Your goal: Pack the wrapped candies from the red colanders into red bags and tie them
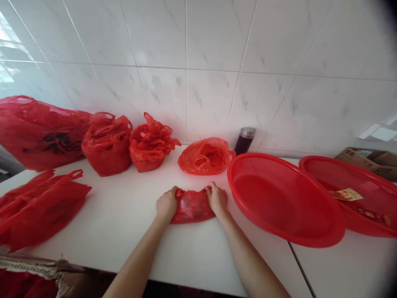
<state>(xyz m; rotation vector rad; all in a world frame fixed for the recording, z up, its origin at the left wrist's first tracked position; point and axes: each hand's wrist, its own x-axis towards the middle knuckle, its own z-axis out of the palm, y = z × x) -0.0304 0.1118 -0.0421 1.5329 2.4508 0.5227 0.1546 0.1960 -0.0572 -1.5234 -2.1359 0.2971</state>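
A filled red plastic bag (pixel 194 207) rests on the white table in front of me, its contents only dimly visible through the film. My left hand (pixel 167 203) is closed around the bag's gathered left corner, where a crumpled end pokes out above the fingers. On the opposite corner, my right hand (pixel 217 199) grips the plastic with thumb and fingers together. The bag's top edge is pulled taut between both hands. Just behind it lies a loosely opened red plastic bag (pixel 206 157).
Several red bags stand at left, including a large printed bag (pixel 43 134). Two red plastic baskets, one nearer (pixel 276 198) and one farther (pixel 369 219), sit at right. A dark thermos (pixel 244 141) and a cardboard box (pixel 369 159) are near the tiled wall. An open carton (pixel 74 283) is lower left.
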